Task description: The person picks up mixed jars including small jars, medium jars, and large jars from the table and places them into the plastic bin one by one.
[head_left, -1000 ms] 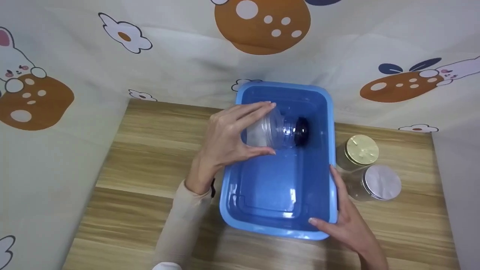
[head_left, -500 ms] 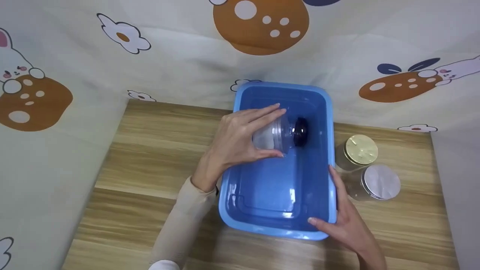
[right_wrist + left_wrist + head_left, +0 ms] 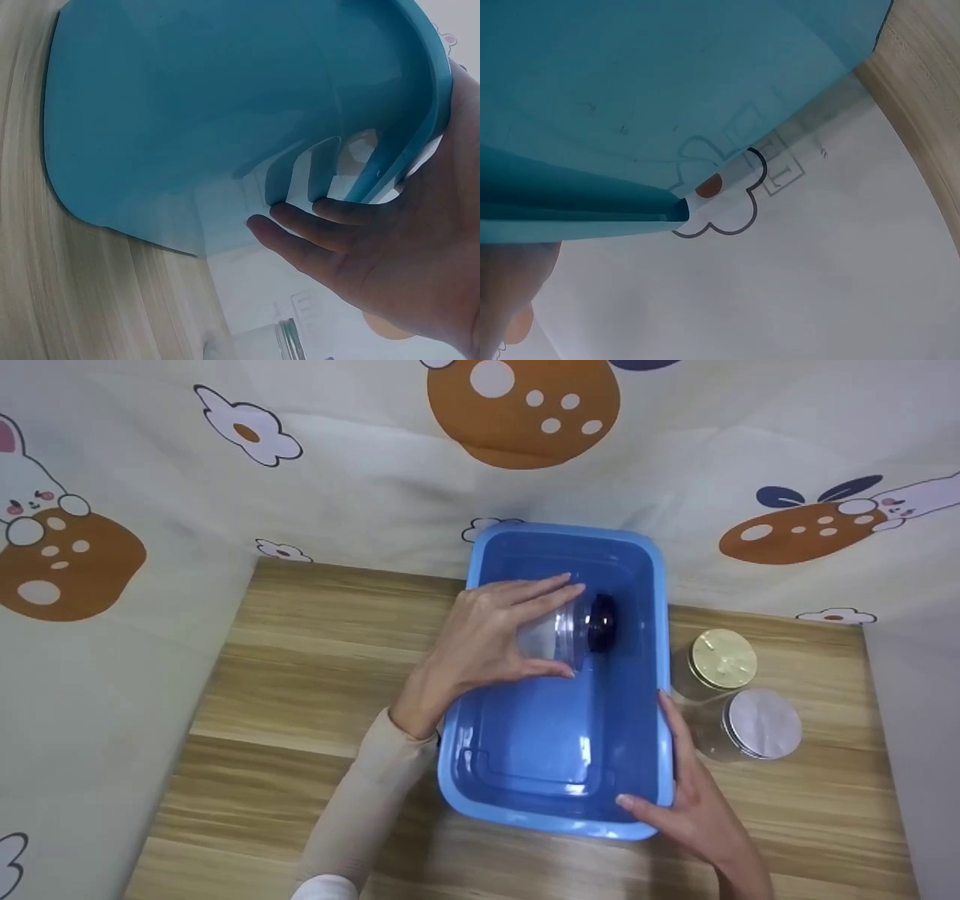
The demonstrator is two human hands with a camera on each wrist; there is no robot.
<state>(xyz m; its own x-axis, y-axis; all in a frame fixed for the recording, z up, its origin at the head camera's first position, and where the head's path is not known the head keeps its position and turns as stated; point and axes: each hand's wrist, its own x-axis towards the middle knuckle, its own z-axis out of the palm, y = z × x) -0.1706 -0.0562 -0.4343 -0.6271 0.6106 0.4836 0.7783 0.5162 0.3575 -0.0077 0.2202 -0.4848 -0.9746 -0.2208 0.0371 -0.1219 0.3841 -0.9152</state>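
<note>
A blue plastic basin stands on the wooden table. Inside its far half, my left hand grips a clear jar between thumb and fingers. The jar is tilted onto its side, its ridged end towards the right. Just past that end is a dark purple, rounded thing; whether they touch cannot be told. My right hand holds the basin's near right side, thumb over the rim and fingers along the outer wall. In the right wrist view, those fingers lie against the basin's outside. The left wrist view hides the jar.
To the right of the basin stand two clear jars, one with a gold lid and one with a silver lid. A patterned cloth wall rises behind the basin. Bare wooden tabletop lies on the left.
My left hand has moved right and slightly nearer, carrying the clear jar up close to the dark purple thing. My right hand has stayed on the basin.
</note>
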